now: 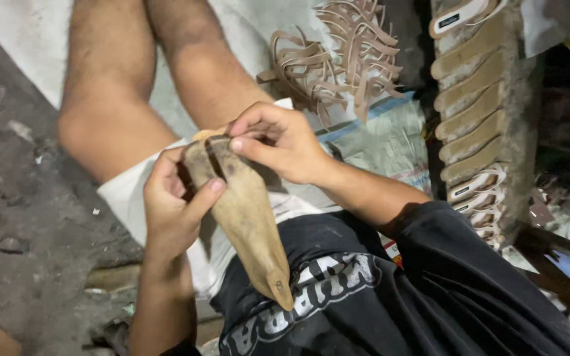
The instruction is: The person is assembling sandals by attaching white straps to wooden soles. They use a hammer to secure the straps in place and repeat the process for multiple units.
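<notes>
Your left hand (174, 198) has its grip closed around the upper end of the tan wooden shoe form (245, 211), thumb pressed across its face, while your right hand (278, 142) pinches together on the top edge of that same form, fingertips (237, 144) meeting at a thin tan piece there. The form lies tilted over your lap, its pointed toe reaching down toward your black shirt (364, 296). Behind the form sit your white shorts (126, 191) and bare legs (113, 99), stretched out on a pale sheet (28, 46). Beyond the form, past your right hand, a heap of tan straps (338, 53) rests on that sheet, well apart. Farther out from the form, a stack of tan soles (473, 112) stands in a row. On the form's other side lies grey floor (14, 217), littered with scraps.
</notes>
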